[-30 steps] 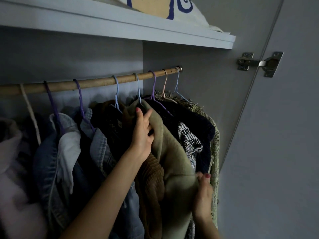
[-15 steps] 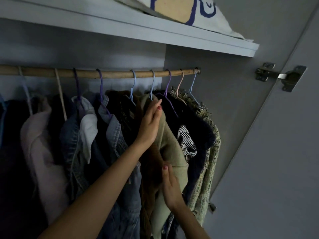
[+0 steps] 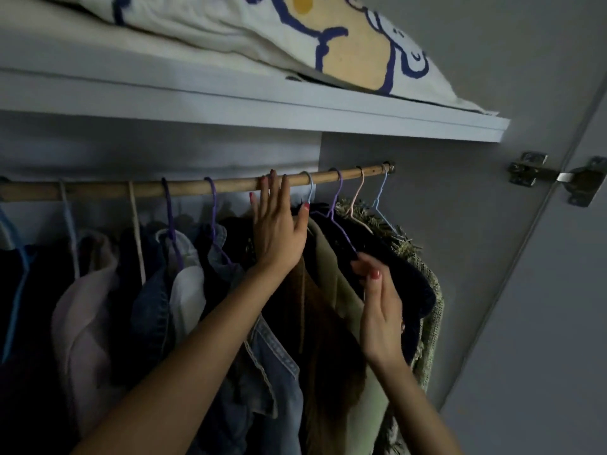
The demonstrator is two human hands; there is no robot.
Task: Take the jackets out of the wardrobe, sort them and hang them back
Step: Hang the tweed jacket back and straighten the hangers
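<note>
Several jackets hang on thin hangers from a wooden rail inside the wardrobe. My left hand is raised with straight fingers, its fingertips up at the rail beside a light blue hanger hook. Below it hang a brown jacket and a beige jacket. My right hand is flat and upright, its fingers against the dark navy jacket on a purple hanger. Denim jackets hang under my left forearm. A pale pink jacket hangs further left.
A white shelf runs above the rail and carries a cream cushion with blue and yellow print. The grey wardrobe side wall closes the right end, with a metal door hinge and the open door.
My left hand rose from the beige jacket's shoulder up to the rail. My right hand left the beige jacket's lower edge and came up to the dark jacket. The view tilted upward.
</note>
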